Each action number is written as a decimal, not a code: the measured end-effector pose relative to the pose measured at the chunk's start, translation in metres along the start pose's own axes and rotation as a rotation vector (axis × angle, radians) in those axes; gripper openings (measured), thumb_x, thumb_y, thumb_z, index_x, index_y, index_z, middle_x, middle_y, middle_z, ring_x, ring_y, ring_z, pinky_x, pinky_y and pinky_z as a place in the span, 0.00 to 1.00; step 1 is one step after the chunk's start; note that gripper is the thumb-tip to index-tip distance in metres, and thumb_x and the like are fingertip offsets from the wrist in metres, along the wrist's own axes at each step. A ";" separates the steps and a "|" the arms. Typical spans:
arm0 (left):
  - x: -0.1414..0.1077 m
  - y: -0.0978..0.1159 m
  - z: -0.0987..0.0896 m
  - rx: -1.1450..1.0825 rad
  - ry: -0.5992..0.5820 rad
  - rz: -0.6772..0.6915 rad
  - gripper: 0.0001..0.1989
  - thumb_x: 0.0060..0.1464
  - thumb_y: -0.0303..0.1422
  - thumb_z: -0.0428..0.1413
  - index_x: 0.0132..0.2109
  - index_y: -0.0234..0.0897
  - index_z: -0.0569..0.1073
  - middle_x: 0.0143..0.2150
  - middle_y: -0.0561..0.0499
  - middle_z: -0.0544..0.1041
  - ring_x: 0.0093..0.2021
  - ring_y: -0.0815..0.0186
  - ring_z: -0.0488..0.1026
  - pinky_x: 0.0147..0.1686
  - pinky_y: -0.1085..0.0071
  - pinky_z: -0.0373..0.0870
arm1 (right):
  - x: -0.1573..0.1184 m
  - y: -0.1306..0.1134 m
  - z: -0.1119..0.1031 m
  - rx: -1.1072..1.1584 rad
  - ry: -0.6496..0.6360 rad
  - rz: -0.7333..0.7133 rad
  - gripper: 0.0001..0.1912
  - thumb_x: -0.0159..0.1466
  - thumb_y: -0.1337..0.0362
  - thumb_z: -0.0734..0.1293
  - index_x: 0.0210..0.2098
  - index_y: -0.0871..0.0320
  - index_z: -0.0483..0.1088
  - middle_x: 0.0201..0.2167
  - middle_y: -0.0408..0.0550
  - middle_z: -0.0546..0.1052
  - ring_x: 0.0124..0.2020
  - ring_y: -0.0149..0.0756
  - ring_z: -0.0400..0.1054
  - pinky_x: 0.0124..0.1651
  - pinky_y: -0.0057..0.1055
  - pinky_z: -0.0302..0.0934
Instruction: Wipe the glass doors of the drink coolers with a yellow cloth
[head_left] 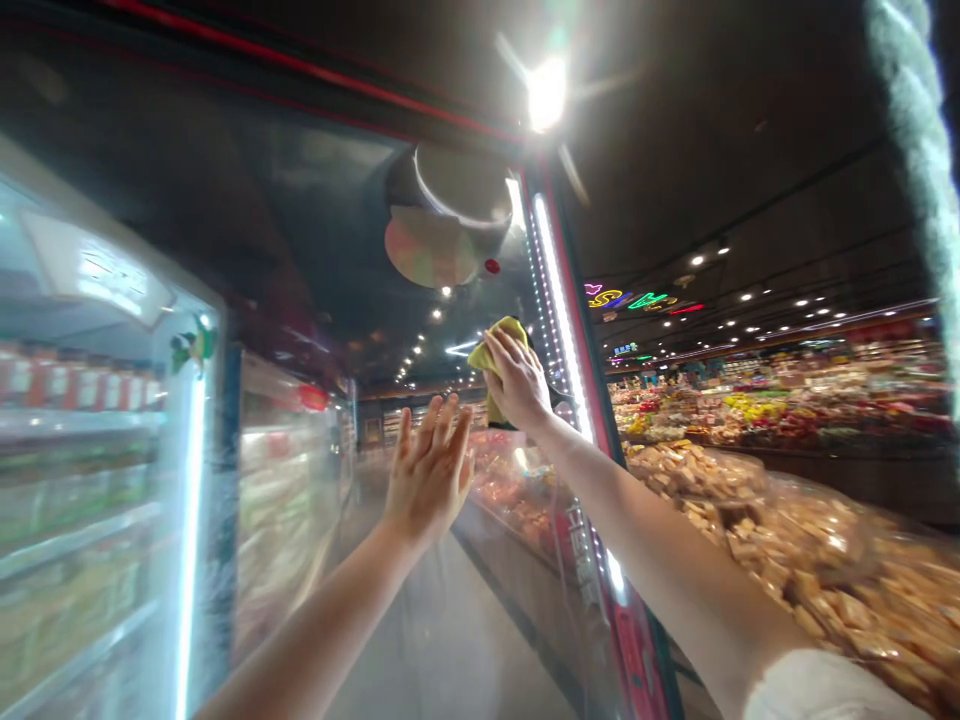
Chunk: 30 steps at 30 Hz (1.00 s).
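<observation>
My right hand [520,378] presses a yellow cloth [496,340] flat against the glass door [315,250], close to its right edge. A darker fold of the cloth hangs below the fingers. Lower and to the left, my left hand [431,472] is raised with its fingers stretched out and a little apart, holding nothing. Its palm faces the glass; whether it touches the pane I cannot tell. Reflections of lights, shelves and the aisle cover much of the glass.
A lit strip [562,310] runs down the door's red and black frame [637,640]. On the right, heaped packaged food [817,530] fills a display. Stocked shelves [82,480] with a bright light tube show at the left. A strong lamp [547,95] glares above.
</observation>
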<state>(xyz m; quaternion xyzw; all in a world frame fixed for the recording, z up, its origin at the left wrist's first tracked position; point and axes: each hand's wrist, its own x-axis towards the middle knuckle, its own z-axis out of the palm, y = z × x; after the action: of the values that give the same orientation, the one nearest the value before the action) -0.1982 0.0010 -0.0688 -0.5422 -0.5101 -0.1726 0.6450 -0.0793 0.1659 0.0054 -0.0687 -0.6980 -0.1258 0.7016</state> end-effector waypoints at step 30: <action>-0.029 -0.061 -0.050 0.130 -0.166 -0.033 0.36 0.67 0.36 0.48 0.76 0.36 0.43 0.75 0.37 0.55 0.75 0.48 0.50 0.72 0.42 0.45 | -0.045 -0.040 0.013 0.183 -0.045 -0.269 0.22 0.71 0.63 0.61 0.64 0.52 0.67 0.67 0.50 0.69 0.70 0.44 0.58 0.70 0.48 0.56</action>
<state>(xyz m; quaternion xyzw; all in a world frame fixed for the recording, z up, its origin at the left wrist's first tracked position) -0.2344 -0.0736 -0.0557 -0.5033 -0.5808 -0.1042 0.6312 -0.1022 0.1347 -0.0421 0.0870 -0.7250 -0.1530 0.6659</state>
